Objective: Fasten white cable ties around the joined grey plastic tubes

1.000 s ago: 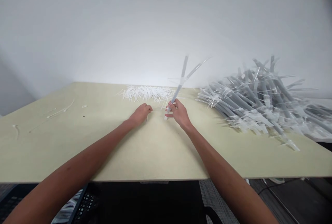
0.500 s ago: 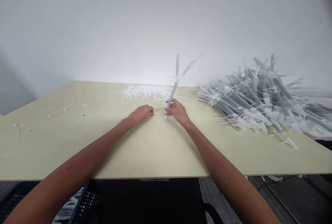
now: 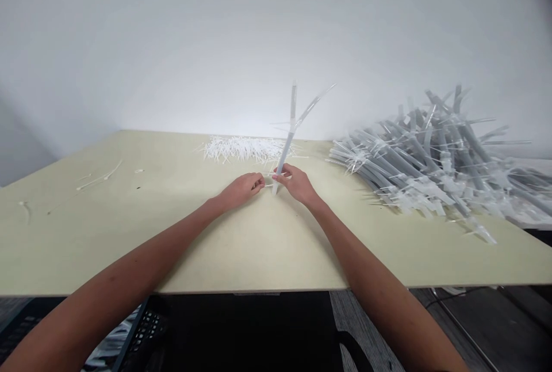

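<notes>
My right hand (image 3: 296, 183) is closed around the lower end of a small bundle of grey tubes (image 3: 290, 130) that stands nearly upright on the beige table (image 3: 241, 245); the tubes fork apart at the top. My left hand (image 3: 241, 189) is pinched on a thin white cable tie (image 3: 268, 186) lying close to the bundle's base, right beside my right hand. A heap of loose white cable ties (image 3: 245, 149) lies just behind both hands.
A big pile of tied grey tube bundles (image 3: 435, 156) covers the table's right side. A few stray cable ties (image 3: 100, 176) lie at the far left. A white wall stands behind the table. Below the front edge I see dark floor and a black crate (image 3: 142, 332).
The tube bundle has swung from leaning right to nearly upright. My left hand has moved right with the cable tie until it almost meets my right hand.
</notes>
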A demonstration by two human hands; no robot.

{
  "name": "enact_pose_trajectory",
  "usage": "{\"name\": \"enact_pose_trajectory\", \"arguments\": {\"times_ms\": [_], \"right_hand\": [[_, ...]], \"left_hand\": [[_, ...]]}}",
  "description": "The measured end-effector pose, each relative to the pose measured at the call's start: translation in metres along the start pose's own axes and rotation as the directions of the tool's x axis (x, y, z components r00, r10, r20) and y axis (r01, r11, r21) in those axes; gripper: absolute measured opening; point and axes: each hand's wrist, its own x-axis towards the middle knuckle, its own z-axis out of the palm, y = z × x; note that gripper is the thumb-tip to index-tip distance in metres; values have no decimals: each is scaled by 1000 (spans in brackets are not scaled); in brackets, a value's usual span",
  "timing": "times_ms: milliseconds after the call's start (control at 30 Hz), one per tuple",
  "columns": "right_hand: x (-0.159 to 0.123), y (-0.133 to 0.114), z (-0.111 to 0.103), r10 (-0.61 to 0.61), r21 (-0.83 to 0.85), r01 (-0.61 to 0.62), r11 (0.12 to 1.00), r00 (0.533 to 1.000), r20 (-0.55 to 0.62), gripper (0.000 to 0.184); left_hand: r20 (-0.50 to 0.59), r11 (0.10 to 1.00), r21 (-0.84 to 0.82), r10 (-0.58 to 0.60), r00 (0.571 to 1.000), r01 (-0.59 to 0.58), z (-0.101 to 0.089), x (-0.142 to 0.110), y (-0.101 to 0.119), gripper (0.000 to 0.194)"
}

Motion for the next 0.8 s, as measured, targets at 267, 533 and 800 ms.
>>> {"name": "enact_pose_trajectory", "arguments": {"times_ms": [267, 533, 800], "right_hand": [[-5, -3, -4, 4, -118, 12, 993, 991, 134, 22], [-7, -6, -5, 34, -133, -13, 991, 987, 158, 20], [-9, -10, 1, 48, -94, -36, 995, 991, 128, 12]], "left_hand": [[-31, 991, -118, -69, 997, 65, 3, 0, 2, 29], [-38, 980, -165, -121, 992, 114, 5, 0, 5, 34], [41, 978, -189, -86, 995, 92, 11, -4, 18, 41]]}}
